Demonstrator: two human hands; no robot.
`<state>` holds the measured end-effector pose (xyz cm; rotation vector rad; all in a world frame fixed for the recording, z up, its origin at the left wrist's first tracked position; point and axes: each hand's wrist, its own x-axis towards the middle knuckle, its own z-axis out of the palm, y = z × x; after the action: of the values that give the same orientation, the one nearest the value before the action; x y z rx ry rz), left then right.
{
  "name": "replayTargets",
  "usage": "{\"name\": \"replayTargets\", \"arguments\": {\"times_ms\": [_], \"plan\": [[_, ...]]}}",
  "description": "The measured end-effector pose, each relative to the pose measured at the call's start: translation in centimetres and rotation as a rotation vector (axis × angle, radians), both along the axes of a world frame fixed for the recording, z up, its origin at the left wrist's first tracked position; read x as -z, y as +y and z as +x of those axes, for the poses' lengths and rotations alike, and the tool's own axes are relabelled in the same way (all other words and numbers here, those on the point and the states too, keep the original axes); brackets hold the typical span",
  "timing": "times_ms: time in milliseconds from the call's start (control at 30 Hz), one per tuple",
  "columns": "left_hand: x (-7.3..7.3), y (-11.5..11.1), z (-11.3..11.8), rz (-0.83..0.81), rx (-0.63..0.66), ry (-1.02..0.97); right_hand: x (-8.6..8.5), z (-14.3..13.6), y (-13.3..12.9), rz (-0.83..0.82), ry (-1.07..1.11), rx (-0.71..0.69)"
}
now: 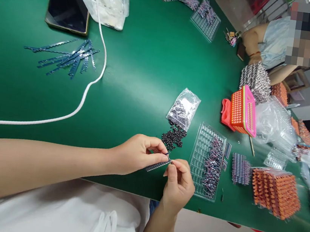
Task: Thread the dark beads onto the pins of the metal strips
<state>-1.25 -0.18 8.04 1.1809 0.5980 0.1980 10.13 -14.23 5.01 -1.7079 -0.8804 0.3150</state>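
My left hand (134,153) is closed on a narrow dark strip (156,166), its thumb and forefinger pinching near the far end. At that same end, the fingertips of my right hand (179,184) are pressed together on something too small to make out. Just beyond my hands lies a heap of small shiny black parts (174,137), spilling from a clear plastic bag (184,106). To the right of my right hand is a clear compartment tray (199,156), partly covered with thin pinkish-and-dark pieces with wire-like ends (212,167).
Blue notched strips (71,57) lie loose at the left, near a dark tablet (68,4) and a white cable (85,95). Stacked orange parts (275,190) and a pink-rimmed orange basket (243,108) stand at the right. Another person (276,40) sits across the table.
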Motion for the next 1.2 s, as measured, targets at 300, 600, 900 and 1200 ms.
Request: {"name": "replayTargets", "arguments": {"times_ms": [300,600,900,1200], "plan": [[0.08,-0.05,-0.06,0.014,0.008,0.01,-0.09,-0.07,0.14,0.029,0.008,-0.004],[-0.14,-0.04,-0.04,0.003,0.0,0.006,0.09,-0.08,0.14,0.055,0.039,0.004],[-0.3,-0.03,-0.03,0.026,0.0,0.003,0.03,0.01,-0.01,-0.002,0.001,0.001],[-0.18,0.0,-0.05,0.052,0.025,0.016,0.3,0.21,-0.22,0.022,-0.029,-0.012]]}}
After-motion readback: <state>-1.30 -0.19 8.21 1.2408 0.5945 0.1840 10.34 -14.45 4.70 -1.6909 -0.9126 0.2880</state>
